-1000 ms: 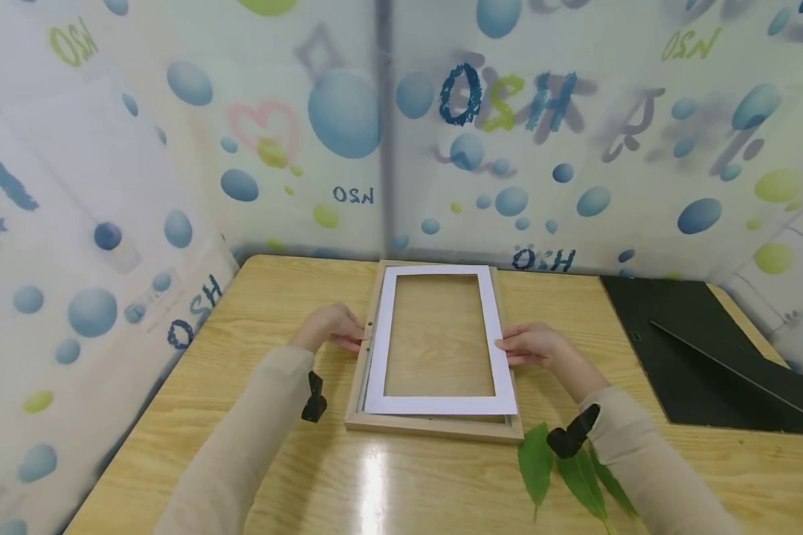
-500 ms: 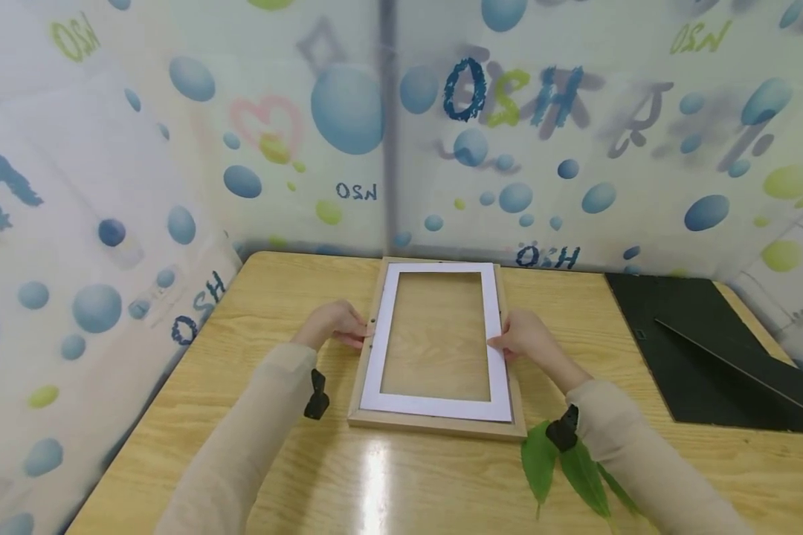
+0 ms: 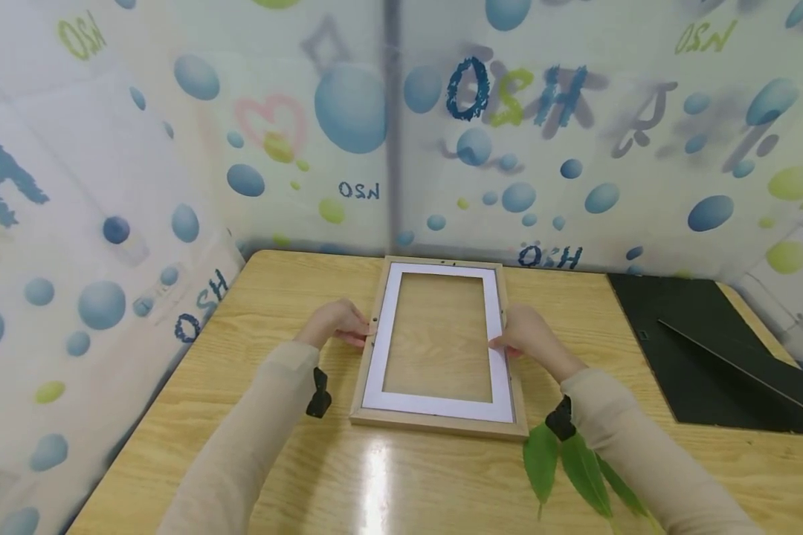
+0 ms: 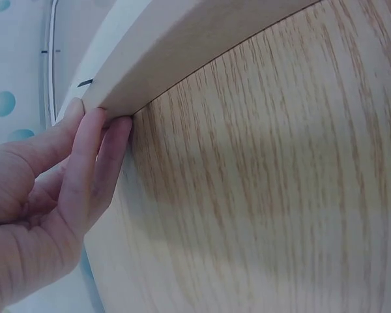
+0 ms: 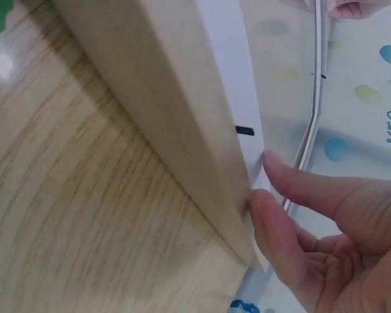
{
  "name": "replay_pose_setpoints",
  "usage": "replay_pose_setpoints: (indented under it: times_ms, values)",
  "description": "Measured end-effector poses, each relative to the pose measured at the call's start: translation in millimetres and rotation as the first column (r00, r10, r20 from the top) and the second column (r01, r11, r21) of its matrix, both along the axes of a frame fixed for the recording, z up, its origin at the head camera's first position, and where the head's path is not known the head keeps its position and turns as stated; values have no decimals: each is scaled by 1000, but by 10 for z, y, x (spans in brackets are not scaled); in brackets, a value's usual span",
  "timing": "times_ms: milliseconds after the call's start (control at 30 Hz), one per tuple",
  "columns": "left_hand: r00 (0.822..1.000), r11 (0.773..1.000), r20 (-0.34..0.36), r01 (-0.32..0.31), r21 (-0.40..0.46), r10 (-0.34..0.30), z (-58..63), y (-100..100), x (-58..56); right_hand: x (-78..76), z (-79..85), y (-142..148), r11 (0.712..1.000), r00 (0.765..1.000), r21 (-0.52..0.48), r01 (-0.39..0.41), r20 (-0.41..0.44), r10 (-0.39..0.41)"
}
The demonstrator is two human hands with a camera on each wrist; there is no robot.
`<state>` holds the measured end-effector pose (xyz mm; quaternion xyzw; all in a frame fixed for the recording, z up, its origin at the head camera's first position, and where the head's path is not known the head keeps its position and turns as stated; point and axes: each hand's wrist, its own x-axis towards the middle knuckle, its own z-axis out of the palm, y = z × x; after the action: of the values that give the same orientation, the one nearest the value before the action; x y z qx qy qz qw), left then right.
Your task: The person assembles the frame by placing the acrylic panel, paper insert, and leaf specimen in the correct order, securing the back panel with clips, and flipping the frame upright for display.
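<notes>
A light wooden picture frame [image 3: 439,426] lies flat on the table with a white mat [image 3: 435,406] inside its rim. Small dark tabs dot the inner edge of the frame. At the frame's left side my left hand [image 3: 337,323] pinches the rim; in the left wrist view its thumb is at the top edge and its fingertips [image 4: 120,124] are against the outer side. Opposite it, my right hand [image 3: 527,334] grips the right side. The right wrist view shows that thumb on the mat [image 5: 229,62] and the index finger against the wooden rim [image 5: 176,130].
A black backing board [image 3: 676,327] with its stand leg [image 3: 743,365] raised lies at the table's right. Green leaves [image 3: 584,472] lie in front of the frame, beside the right sleeve. A patterned curtain [image 3: 281,215] hangs along the back and left table edges.
The mat, earlier skewed and overlapping the frame's right rim, has dropped and shifted left to lie inside the rim. My right hand has moved slightly left and its thumb now points onto the mat.
</notes>
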<state>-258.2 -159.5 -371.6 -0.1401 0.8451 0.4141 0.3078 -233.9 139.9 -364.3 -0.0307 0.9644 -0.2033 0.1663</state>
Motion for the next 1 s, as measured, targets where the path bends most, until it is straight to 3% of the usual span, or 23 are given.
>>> replay_pose_setpoints:
  times_ms: [267,467,567,700,800,1000]
  values:
    - [1000,1000,-1,28,-4,-28,-26,-13,-9,-17,-1,151,997,998,-72,-13,65,18]
    - [1000,999,-11,29,17,-29,-26,-30,-13,-5,98,500,977,974,-185,-108,177,142]
    - [1000,1000,-15,26,13,-26,-17,-36,-14,28,145,737,956,934,-217,-198,253,251]
    - [1000,1000,-14,18,13,-18,-15,-43,-22,103,180,1049,927,852,-226,-299,375,366]
    - [1000,1000,-15,22,9,-22,-9,-43,-25,167,162,1252,912,791,-246,-329,456,408]
    - [999,1000,-11,30,6,-30,-3,-30,-11,334,24,1544,879,739,-374,-296,494,459]
